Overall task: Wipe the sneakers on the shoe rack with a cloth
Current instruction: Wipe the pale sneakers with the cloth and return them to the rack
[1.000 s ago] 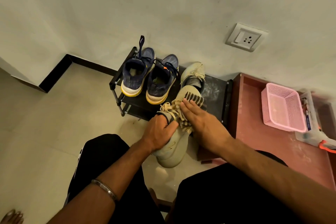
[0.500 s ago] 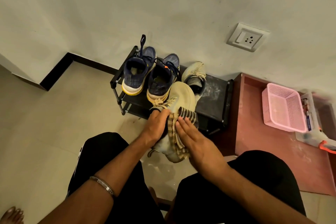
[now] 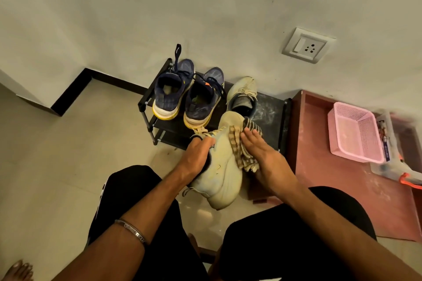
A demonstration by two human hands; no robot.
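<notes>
Since the earlier frame your right hand (image 3: 262,157) has slid the striped cloth (image 3: 242,146) up the side of the beige sneaker (image 3: 225,173), from near its middle toward the toe end, and the shoe has tipped so more of its pale side faces you. Your right hand lies flat on the cloth with the fingers straight, pressing it against the shoe. Your left hand (image 3: 197,157) grips the sneaker at its collar, fingers curled round the edge near the laces, holding it up in front of the shoe rack (image 3: 271,112), between your knees. On the rack's top shelf stand two navy sneakers (image 3: 182,96) with yellow soles, side by side at the left, and the other beige sneaker (image 3: 243,96) just right of them. A pink basket (image 3: 356,134) sits on the reddish table (image 3: 319,166) to your right.
</notes>
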